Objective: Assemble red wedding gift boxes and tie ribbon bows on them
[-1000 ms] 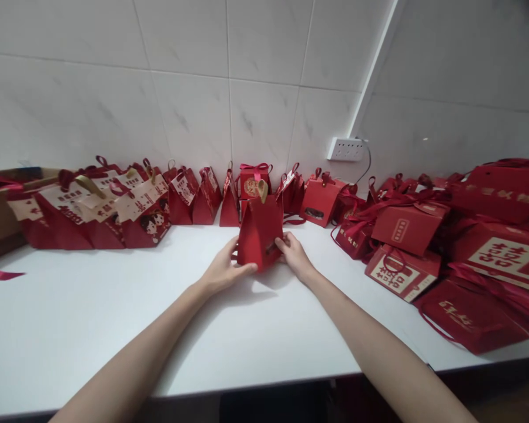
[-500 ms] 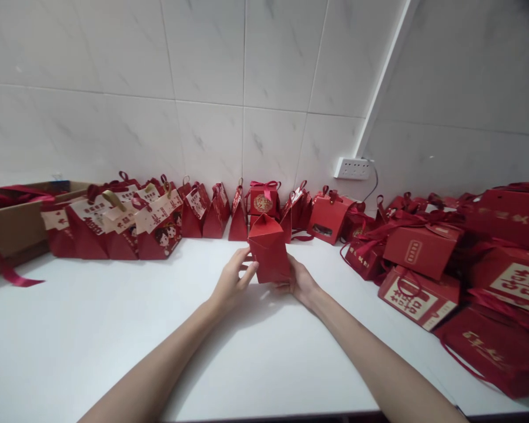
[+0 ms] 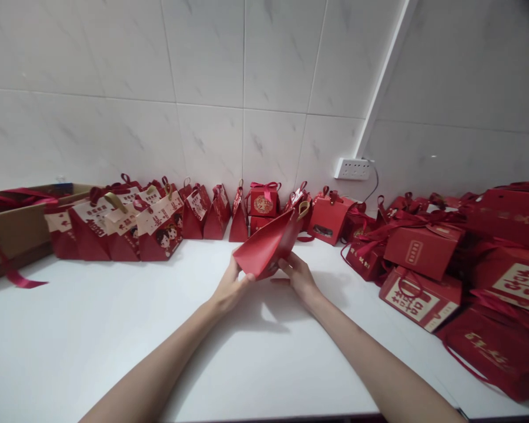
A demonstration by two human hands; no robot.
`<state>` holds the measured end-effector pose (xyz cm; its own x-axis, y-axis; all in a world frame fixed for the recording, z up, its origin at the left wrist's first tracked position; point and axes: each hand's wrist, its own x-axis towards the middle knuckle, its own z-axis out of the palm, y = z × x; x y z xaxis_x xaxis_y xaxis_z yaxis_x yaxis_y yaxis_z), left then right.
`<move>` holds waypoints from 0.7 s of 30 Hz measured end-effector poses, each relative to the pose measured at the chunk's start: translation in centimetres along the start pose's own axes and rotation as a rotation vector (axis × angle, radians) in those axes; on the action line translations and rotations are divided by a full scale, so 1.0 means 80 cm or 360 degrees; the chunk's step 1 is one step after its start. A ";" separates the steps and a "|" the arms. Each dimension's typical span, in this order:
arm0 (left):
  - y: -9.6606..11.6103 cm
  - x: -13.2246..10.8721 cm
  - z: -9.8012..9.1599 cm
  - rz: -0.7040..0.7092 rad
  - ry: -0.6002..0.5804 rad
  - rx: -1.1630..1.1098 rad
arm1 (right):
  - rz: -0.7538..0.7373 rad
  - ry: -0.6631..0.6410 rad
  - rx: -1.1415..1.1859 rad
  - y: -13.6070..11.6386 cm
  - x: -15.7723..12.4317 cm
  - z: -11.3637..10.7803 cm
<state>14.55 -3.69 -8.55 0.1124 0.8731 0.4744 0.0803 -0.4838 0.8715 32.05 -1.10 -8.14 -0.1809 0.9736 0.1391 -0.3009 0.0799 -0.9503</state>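
Observation:
Between my two hands a red paper gift box [image 3: 267,244] is held tilted above the white table [image 3: 264,352], its top leaning right and away. A gold ribbon loop [image 3: 304,210] shows at that top end. My left hand [image 3: 233,288] grips the lower left corner, thumb on the near edge and the other fingers hidden underneath. On the lower right side, my right hand [image 3: 298,276] has its thumb against the box, with a finger reaching below it. The box casts a shadow on the table.
Along the tiled wall stand several red gift boxes [image 3: 158,229] with ribbon loops. A cardboard box [image 3: 17,226] holding ribbon sits at the left. More red boxes [image 3: 418,299] are piled at the right. A white power strip [image 3: 352,169] is fixed to the wall.
The gift box has been turned from nearly upright to tilted, so a smooth side and the gold loop now show. Both hands have shifted their hold slightly around it.

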 end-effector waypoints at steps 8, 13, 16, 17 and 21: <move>0.000 0.002 0.001 0.0043 0.0084 0.0093 | -0.0193 0.0145 -0.0025 -0.008 0.008 -0.003; 0.003 0.002 -0.001 0.0048 0.0061 0.0102 | -0.0254 0.0200 -0.0080 -0.002 0.011 -0.004; 0.002 0.003 -0.002 -0.0026 0.0142 -0.0058 | -0.0353 0.0234 -0.0177 -0.002 0.010 -0.003; 0.001 0.004 -0.003 -0.0079 0.0173 -0.0138 | -0.0392 0.0230 -0.0205 -0.003 0.008 -0.002; -0.002 0.006 -0.002 -0.0277 0.0180 -0.0543 | -0.0530 0.0176 -0.0309 -0.010 -0.001 0.002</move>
<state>14.44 -3.20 -8.48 0.0147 0.9507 0.3099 -0.2473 -0.2969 0.9223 32.19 -1.30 -7.33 0.0014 0.9040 0.4276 -0.1413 0.4235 -0.8948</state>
